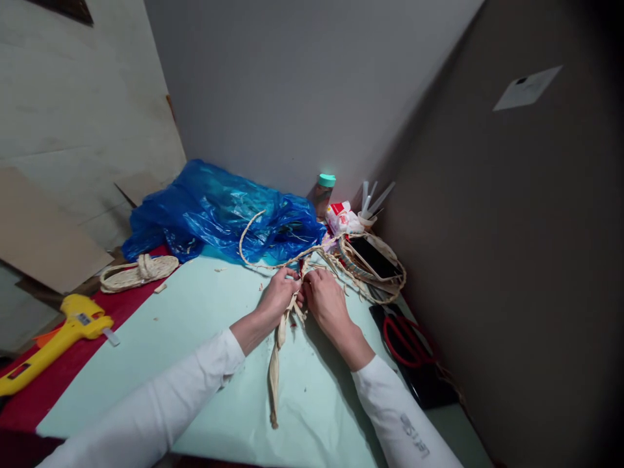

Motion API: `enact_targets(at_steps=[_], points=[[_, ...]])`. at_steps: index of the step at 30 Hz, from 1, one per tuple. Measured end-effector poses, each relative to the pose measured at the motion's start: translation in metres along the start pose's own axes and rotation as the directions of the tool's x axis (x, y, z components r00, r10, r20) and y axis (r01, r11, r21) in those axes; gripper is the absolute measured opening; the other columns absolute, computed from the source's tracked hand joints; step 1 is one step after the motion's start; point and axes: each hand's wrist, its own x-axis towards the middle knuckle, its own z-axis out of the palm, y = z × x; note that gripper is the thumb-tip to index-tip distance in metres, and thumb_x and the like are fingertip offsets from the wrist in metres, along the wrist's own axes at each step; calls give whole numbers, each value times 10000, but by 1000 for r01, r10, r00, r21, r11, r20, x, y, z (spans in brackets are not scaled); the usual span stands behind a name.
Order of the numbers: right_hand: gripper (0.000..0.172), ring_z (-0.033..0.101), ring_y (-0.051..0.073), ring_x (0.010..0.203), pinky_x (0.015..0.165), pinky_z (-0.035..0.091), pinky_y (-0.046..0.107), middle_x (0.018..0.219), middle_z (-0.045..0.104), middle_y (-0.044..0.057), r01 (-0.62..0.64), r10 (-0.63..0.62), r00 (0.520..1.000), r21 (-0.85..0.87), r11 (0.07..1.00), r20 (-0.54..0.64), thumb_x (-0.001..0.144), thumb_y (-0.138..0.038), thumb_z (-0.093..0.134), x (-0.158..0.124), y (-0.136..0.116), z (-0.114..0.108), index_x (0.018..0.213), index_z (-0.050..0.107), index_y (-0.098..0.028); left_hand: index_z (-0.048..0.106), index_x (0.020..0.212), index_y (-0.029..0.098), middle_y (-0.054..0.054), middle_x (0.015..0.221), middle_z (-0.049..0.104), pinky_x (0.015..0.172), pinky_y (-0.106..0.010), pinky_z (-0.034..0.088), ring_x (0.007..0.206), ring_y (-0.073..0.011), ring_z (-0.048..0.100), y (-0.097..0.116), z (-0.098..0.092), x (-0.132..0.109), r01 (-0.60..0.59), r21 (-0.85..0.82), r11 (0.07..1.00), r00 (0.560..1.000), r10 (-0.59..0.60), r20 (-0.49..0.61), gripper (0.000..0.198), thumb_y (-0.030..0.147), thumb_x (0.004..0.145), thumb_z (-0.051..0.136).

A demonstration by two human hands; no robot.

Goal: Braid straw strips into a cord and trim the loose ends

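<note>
My left hand (pixel 279 294) and my right hand (pixel 325 299) meet over a pale green sheet (pixel 195 338), both pinched closed on tan dried-leaf strips (pixel 275 364). The loose ends of the strips trail toward me between my forearms. From the pinch a braided cord (pixel 253 231) of the same material runs away, looping over a blue plastic bag (pixel 214 211). Both arms wear white sleeves.
A yellow glue gun (pixel 58 338) lies at the left on red cloth. A coil of braided cord (pixel 139 272) sits near the bag. A woven ring holding a phone (pixel 373 257), red-handled scissors (pixel 407 338), a green-capped bottle (pixel 324 192) and glue sticks (pixel 370 201) crowd the right wall.
</note>
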Motion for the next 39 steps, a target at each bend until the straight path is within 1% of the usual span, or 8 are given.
enact_targets(at_steps=[5,11,17,21,29,33,36,39], points=[[187,580,250,859,668,331,312,918,651,149,-30,37,997,-92,995,72,897,-158,467,-10,-8,-6,976,628,-103,546,780,199,43,507,557,475,-242,399,440,-142,526,-8,-3,5,-84,136,987,996,81,24,57,201,723,549],[182,587,211,769,630,302,298,895,664,137,-22,31,992,-79,997,121,839,-97,493,-12,-12,-11,969,620,-92,599,639,178,14,611,590,572,-226,390,613,-142,546,-12,-8,10,-194,269,943,981,194,29,75,144,675,542],[158,557,167,728,639,314,269,864,656,98,9,-9,993,-2,1000,117,840,-76,473,-14,-13,-15,892,613,-130,583,616,193,30,496,564,512,-232,392,487,-144,542,-11,-8,5,-188,290,939,982,172,79,110,182,695,508],[146,544,156,694,626,317,258,819,650,85,-1,-4,995,45,999,97,859,-89,461,-16,-11,-12,844,597,-138,577,599,193,28,438,552,462,-223,374,419,-134,525,-7,-6,1,-172,290,941,985,161,62,133,215,716,516],[175,534,159,698,641,318,257,794,652,87,-54,42,996,157,986,76,873,-115,441,-16,-7,-11,801,597,-143,584,631,175,15,505,579,492,-217,424,455,-124,558,-6,-5,-4,-191,301,934,981,176,76,171,250,769,516],[222,528,140,671,631,318,241,729,643,46,-40,21,997,235,971,81,867,-98,429,-15,-4,-12,750,606,-163,596,754,171,14,557,602,487,-224,435,458,-127,571,-6,-5,-5,-197,347,917,980,182,77,138,243,802,489],[232,520,136,669,641,316,243,721,634,39,-25,8,998,280,960,61,862,-105,436,-15,-2,-12,728,616,-164,578,823,182,24,561,609,494,-228,423,458,-133,579,-3,-6,-8,-222,422,879,974,217,62,103,239,818,492],[226,509,138,664,645,313,251,714,629,40,-22,10,999,324,946,40,868,-150,455,-14,0,-13,737,639,-156,579,791,196,29,563,611,555,-243,425,485,-140,589,2,-6,-12,-276,511,815,956,286,60,107,266,838,513]])
